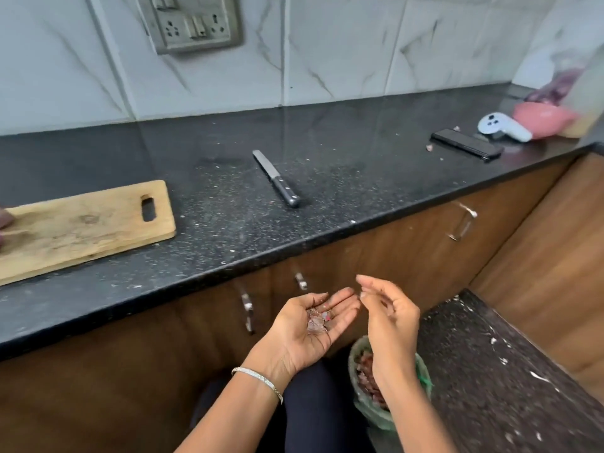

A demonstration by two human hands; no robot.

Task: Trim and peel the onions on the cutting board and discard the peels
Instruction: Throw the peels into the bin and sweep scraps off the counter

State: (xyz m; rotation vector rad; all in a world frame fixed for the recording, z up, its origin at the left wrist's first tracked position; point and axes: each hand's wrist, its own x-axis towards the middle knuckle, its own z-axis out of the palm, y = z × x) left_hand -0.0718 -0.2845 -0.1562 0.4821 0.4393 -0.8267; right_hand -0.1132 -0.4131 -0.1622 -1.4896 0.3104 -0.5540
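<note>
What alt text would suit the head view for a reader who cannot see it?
The person's left hand, palm up, carries onion peel scraps near a green-lined bin that holds more peels, with the right hand loosely curled beside it. Behind them, a knife and a wooden cutting board lie on the black countertop.

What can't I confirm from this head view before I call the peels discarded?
The bin: the right hand and its wrist cover much of the opening, so how full it is stays hidden.
The cutting board: its left end is cut off by the frame edge, and the dark shape there is unidentifiable.
The pink bowl and the bag behind it: blurred near the right edge, contents unclear.
</note>
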